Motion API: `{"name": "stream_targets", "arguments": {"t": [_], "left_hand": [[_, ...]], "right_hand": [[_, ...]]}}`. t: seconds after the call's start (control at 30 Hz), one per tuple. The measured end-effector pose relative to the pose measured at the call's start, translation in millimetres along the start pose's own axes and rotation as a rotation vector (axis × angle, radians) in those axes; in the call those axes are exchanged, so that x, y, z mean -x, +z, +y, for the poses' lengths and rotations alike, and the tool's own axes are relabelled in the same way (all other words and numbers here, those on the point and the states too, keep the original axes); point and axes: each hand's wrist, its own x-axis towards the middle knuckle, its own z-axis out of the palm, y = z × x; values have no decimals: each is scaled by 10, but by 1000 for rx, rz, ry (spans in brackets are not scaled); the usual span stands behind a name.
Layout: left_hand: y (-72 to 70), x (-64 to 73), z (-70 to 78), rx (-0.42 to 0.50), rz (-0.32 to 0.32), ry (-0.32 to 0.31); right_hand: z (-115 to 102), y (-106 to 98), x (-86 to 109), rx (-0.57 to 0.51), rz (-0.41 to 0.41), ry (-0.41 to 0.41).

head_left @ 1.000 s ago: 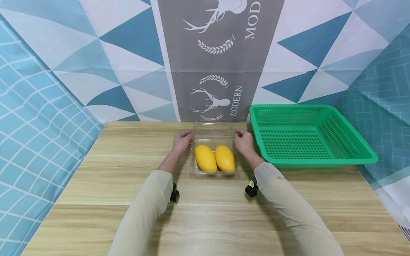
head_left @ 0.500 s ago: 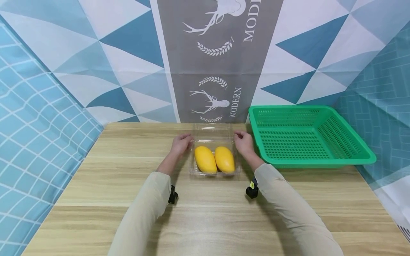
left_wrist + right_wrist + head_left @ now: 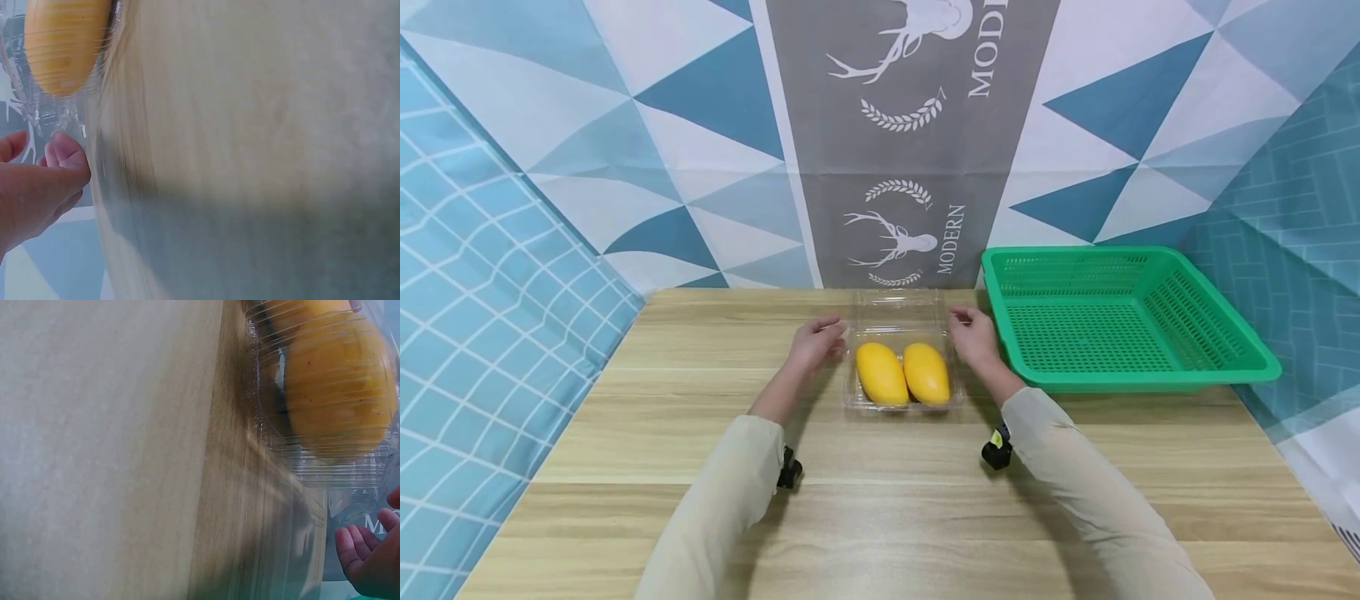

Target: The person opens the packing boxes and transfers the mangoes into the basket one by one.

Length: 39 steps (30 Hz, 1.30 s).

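Note:
Two yellow mangoes, the left one (image 3: 882,373) and the right one (image 3: 927,372), lie side by side in a clear plastic clamshell box (image 3: 902,407). Its lid (image 3: 897,313) stands raised at the back. Beside the box's left wall is my left hand (image 3: 815,342), a small gap away, its fingers loosely bent; in the left wrist view nothing is between thumb and fingertips. My right hand (image 3: 973,337) is close to the box's right rear corner. The right wrist view shows its relaxed fingers (image 3: 353,544) just off the plastic, holding nothing.
A green slotted plastic basket (image 3: 1090,333) stands right of the box, close to my right hand. Patterned cloth (image 3: 722,125) hangs behind the wooden table (image 3: 880,517) and along its sides. A small black camera sits on each wrist.
My left hand has drawn back leftward from the box's side. My right hand has hardly moved, its forearm shifting slightly right. The box and mangoes stay in place.

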Motion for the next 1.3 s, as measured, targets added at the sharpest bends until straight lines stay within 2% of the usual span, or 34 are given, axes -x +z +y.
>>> {"name": "stream_targets", "arguments": {"t": [0.3, 0.63, 1.3], "left_hand": [[-9, 120, -6, -53, -40, 9], [-33, 168, -41, -8, -42, 4], [-20, 301, -13, -34, -89, -17]], "right_hand": [[-46, -72, 85, -11, -27, -34], [-74, -83, 124, 38, -50, -63], [-145, -163, 232, 64, -84, -95]]}}
